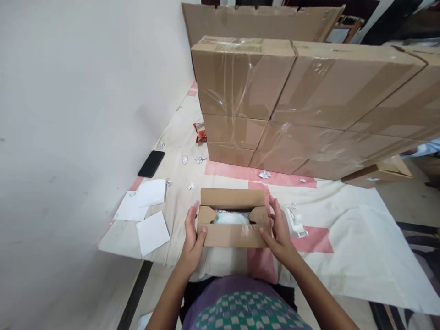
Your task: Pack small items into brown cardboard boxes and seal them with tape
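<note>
Head view: my left hand (193, 237) and right hand (281, 233) hold an open cardboard box (235, 236) between them, near the front edge of the cloth-covered bench (347, 275).
My fingers brace its two ends, thumbs on the front flap; a pale bundle (232, 218) sits inside. Just beside my right hand lies a white tape dispenser (294, 222); taped cartons (309, 101) stand stacked beyond.

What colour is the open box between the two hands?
The open box is light brown, like plain cardboard; the head view shows it best.
</note>
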`<state>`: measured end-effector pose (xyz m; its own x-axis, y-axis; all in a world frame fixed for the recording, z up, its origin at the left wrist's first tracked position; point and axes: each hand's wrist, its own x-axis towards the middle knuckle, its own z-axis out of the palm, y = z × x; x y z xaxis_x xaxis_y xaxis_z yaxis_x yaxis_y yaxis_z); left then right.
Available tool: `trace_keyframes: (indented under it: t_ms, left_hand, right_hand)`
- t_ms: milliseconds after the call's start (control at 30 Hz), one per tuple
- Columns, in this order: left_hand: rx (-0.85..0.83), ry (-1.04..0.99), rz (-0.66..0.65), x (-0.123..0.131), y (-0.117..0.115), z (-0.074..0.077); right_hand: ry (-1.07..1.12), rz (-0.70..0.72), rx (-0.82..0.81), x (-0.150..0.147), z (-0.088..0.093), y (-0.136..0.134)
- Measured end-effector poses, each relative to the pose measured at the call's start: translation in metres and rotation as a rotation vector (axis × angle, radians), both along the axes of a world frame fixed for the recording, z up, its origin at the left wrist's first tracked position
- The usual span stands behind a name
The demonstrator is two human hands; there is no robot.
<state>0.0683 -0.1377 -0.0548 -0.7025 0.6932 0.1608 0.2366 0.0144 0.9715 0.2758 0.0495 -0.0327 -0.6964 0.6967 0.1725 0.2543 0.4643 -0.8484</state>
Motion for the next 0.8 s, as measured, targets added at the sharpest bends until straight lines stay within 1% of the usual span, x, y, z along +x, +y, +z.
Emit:
trace_keyframes:
  t_ms: [33,67,100,167,200,233,333,433,500,600,700,733,767,800]
  left_hand:
    - [-0.004,-0.028,-0.029,0.001,0.000,-0.001]
    - [-0.005,-0.036,-0.021,0.001,-0.001,-0.002]
    - [-0.006,-0.023,0.017,0.002,-0.002,-0.005]
    - [-0.028,0.062,0.140,0.004,-0.005,-0.007]
    - [-0.061,0.124,0.179,0.005,-0.006,-0.007]
    - [-0.104,0.190,0.190,0.005,-0.006,-0.006]
    - [-0.227,0.388,0.124,0.002,-0.007,0.005]
    - [-0.250,0.595,0.066,-0.004,-0.006,0.021]
    - [-0.308,0.719,0.022,-0.004,-0.006,0.031]
    - [-0.421,0.853,-0.083,0.003,-0.006,0.042]
    - [-0.496,0.920,-0.160,0.014,-0.005,0.050]
    - [-0.522,0.929,-0.163,0.017,-0.004,0.052]
    - [-0.546,0.935,-0.160,0.019,-0.004,0.054]
    - [-0.567,0.938,-0.154,0.021,-0.003,0.056]
  right_hand:
    - [0.033,-0.012,-0.011,-0.003,0.000,0.001]
    - [0.082,-0.025,0.002,-0.004,-0.001,0.002]
    - [0.140,-0.043,0.044,-0.005,-0.002,0.003]
    - [0.225,-0.060,0.180,-0.004,-0.004,0.004]
    - [0.238,-0.045,0.244,-0.003,-0.005,0.004]
    - [0.231,-0.018,0.292,-0.002,-0.006,0.003]
    - [0.203,0.034,0.361,-0.001,-0.005,0.001]
    - [0.181,0.026,0.372,-0.004,-0.004,-0.001]
    - [0.150,0.023,0.373,-0.006,-0.002,-0.002]
    - [0.111,0.027,0.360,-0.007,0.002,-0.004]
    - [0.109,0.052,0.339,0.005,0.010,-0.002]
    - [0.123,0.018,0.338,0.012,0.013,0.001]
    - [0.137,-0.057,0.334,0.022,0.015,0.005]
    - [0.141,-0.168,0.321,0.034,0.017,0.010]
